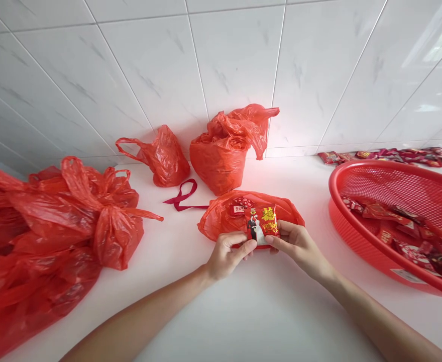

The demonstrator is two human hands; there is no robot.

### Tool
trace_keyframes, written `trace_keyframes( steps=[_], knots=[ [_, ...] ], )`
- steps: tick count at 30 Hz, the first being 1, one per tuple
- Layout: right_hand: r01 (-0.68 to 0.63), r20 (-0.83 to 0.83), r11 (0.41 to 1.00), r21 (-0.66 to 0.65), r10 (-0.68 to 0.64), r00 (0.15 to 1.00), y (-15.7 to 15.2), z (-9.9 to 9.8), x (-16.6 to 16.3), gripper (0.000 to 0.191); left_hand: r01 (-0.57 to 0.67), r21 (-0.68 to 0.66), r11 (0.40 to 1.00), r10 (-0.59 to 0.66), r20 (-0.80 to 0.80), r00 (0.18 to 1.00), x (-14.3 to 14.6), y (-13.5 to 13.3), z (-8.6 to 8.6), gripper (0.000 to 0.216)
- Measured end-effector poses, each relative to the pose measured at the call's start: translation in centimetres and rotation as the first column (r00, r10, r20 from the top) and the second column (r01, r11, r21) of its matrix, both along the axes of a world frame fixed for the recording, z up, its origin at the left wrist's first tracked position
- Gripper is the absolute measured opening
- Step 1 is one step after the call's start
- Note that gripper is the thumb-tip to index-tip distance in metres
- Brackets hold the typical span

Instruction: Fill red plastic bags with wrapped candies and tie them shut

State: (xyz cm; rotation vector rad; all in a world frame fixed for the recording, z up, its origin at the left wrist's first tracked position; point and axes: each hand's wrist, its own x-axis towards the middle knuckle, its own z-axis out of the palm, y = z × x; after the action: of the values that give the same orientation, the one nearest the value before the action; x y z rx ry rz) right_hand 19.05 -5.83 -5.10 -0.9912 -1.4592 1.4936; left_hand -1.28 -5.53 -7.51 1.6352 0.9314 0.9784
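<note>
A small red packet [263, 225] with gold characters and a picture of a couple is held upright between both hands. My left hand [226, 255] pinches its lower left corner with thumb and fingers. My right hand [296, 246] grips its lower right edge. Just behind the packet lies a low, open red plastic bag [221, 217] on the white counter [243, 311], with a few small red packets [239, 206] showing inside it.
A red mesh basket [360, 177] holding several red sweets stands at the right. Tied red plastic bags [55, 226] pile up at the left; two more red bags [221, 151] and a dark red ribbon [185, 197] sit by the tiled wall. Loose sweets [394, 155] line the far right.
</note>
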Motion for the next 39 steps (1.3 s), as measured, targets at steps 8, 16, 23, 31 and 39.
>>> trace_keyframes(
  steps=[8,16,23,31,39],
  knots=[
    [0.015,-0.094,1.000,-0.003,-0.015,0.995,-0.20,0.20,-0.13,0.027,0.007,0.000,1.000,-0.007,0.003,1.000,0.00,0.17,-0.19,0.050],
    [0.001,-0.127,1.000,-0.032,-0.005,0.992,-0.21,0.71,-0.14,0.029,0.006,0.031,1.000,-0.006,0.005,1.000,-0.02,0.09,-0.22,0.049],
    [0.049,-0.121,0.998,-0.038,-0.054,0.991,-0.26,0.88,-0.18,0.030,0.001,0.015,1.000,-0.001,0.009,1.000,0.09,-0.03,0.04,0.048],
    [0.078,-0.123,0.996,-0.046,-0.083,0.989,-0.17,0.75,-0.03,0.030,-0.011,0.001,1.000,0.011,0.015,1.000,0.09,-0.13,0.13,0.044],
    [0.099,-0.125,0.994,-0.053,-0.105,0.987,-0.06,0.53,0.07,0.030,-0.021,-0.011,1.000,0.021,0.039,0.999,0.01,-0.12,-0.23,0.041]
  ],
)
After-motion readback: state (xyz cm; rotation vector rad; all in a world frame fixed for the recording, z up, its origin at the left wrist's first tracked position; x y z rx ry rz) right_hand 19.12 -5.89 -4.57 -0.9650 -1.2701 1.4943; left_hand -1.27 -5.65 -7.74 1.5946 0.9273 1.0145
